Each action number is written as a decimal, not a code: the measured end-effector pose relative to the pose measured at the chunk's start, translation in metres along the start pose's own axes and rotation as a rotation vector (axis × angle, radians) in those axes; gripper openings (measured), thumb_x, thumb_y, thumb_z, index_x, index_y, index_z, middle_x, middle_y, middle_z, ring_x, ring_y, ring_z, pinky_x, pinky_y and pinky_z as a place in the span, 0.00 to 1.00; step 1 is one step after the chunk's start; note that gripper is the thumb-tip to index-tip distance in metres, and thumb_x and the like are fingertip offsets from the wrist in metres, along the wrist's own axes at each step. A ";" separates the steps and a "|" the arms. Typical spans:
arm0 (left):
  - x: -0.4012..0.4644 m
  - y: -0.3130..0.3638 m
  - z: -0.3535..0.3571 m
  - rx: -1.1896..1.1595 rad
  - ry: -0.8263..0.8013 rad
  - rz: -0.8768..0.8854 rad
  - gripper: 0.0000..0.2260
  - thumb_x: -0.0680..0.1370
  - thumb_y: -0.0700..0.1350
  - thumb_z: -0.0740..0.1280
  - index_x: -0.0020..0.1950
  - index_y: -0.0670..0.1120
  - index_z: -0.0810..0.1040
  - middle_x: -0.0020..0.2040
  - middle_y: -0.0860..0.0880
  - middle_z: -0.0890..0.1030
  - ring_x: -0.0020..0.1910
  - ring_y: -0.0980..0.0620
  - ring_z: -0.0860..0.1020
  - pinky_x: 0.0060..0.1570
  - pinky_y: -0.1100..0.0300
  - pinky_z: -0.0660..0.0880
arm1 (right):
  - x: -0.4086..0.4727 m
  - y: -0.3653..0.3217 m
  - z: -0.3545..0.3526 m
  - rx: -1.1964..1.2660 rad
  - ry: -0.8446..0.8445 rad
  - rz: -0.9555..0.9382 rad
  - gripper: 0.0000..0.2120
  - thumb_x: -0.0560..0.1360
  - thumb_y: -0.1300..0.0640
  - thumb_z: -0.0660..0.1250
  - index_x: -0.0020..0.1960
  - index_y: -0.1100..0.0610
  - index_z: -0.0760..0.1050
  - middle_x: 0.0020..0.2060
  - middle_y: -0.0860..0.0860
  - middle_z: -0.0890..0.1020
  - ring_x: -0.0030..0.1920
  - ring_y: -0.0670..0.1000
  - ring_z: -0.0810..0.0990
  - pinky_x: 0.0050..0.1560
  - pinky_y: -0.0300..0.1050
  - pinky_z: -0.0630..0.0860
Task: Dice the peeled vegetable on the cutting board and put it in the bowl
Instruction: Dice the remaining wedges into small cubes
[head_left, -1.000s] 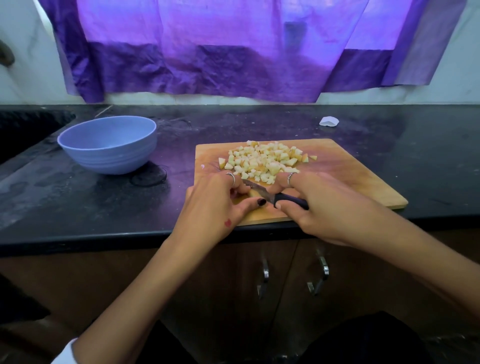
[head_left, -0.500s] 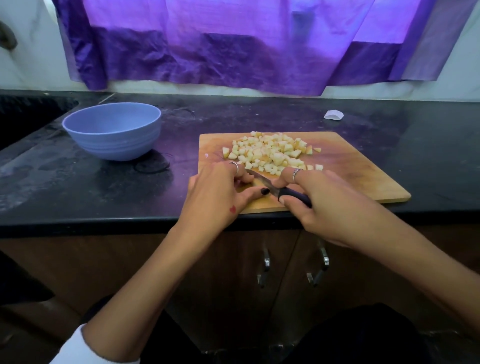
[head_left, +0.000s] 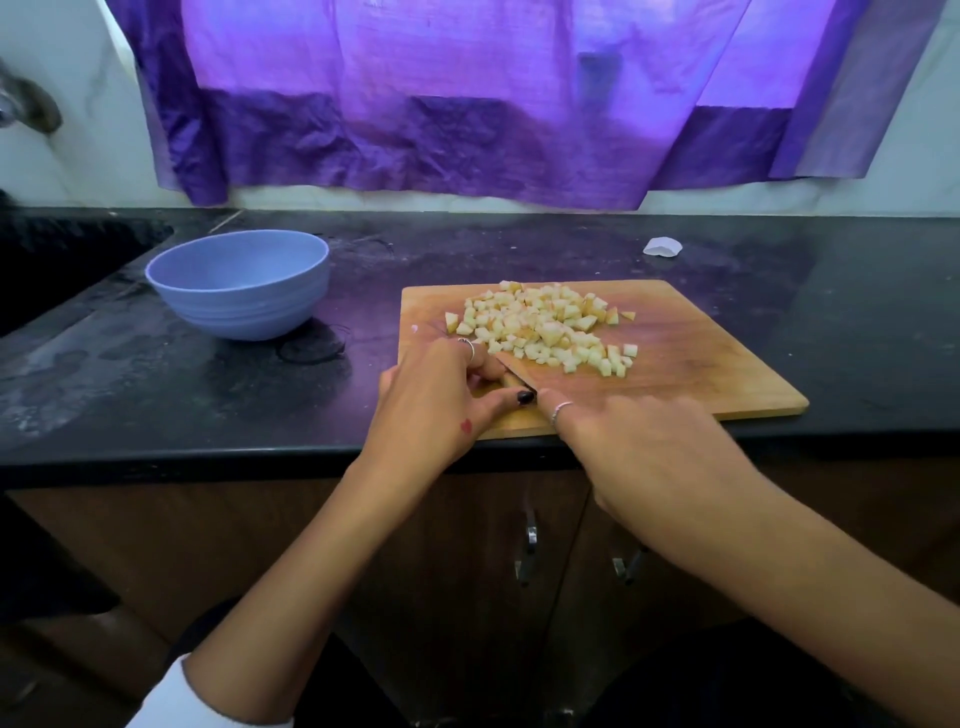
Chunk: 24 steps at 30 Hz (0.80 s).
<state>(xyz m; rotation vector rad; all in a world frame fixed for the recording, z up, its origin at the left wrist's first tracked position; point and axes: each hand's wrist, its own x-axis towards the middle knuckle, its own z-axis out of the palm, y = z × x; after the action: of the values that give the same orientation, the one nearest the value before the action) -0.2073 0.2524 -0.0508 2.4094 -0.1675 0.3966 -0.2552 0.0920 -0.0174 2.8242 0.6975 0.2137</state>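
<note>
Most dice (head_left: 545, 327) lie mid-frame on the board (head_left: 701, 374); left hand (head_left: 436, 400) pinches the last piece, right hand (head_left: 623, 441) grips the knife (head_left: 514, 375), finishing cuts before the bowl (head_left: 239, 286) at upper left.

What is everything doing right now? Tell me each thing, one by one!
bowl: upright on the counter, no cubes seen inside.
cutting board: flat at the counter's front edge.
diced pieces: heaped on the board.
uncut piece: mostly hidden under the left fingers.
knife: blade down beside that piece.
left hand: holds the piece.
right hand: grips the knife, blurred.
cabinet doors: closed.
</note>
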 end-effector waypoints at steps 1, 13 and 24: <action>0.000 0.001 -0.001 0.010 -0.003 0.002 0.09 0.68 0.56 0.74 0.36 0.58 0.74 0.49 0.53 0.77 0.50 0.52 0.75 0.56 0.46 0.73 | 0.004 0.002 0.001 -0.008 0.019 -0.008 0.26 0.81 0.57 0.56 0.74 0.48 0.49 0.33 0.47 0.62 0.36 0.49 0.66 0.37 0.43 0.67; -0.006 0.008 0.004 0.122 0.036 0.000 0.14 0.69 0.64 0.69 0.44 0.55 0.78 0.46 0.61 0.70 0.49 0.59 0.72 0.57 0.48 0.71 | -0.028 0.069 0.013 1.299 -0.139 0.284 0.10 0.79 0.52 0.60 0.55 0.40 0.75 0.23 0.52 0.70 0.16 0.47 0.61 0.18 0.35 0.60; -0.006 -0.004 -0.009 0.122 0.037 -0.022 0.08 0.74 0.53 0.67 0.51 0.54 0.80 0.47 0.59 0.78 0.48 0.59 0.75 0.59 0.46 0.71 | -0.016 0.061 0.020 1.360 0.014 0.249 0.14 0.73 0.49 0.63 0.58 0.43 0.74 0.22 0.54 0.70 0.16 0.48 0.62 0.18 0.34 0.58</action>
<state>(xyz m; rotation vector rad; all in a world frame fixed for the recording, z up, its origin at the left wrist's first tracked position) -0.2141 0.2612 -0.0485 2.5192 -0.1026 0.4522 -0.2389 0.0285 -0.0225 4.1932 0.5939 -0.3692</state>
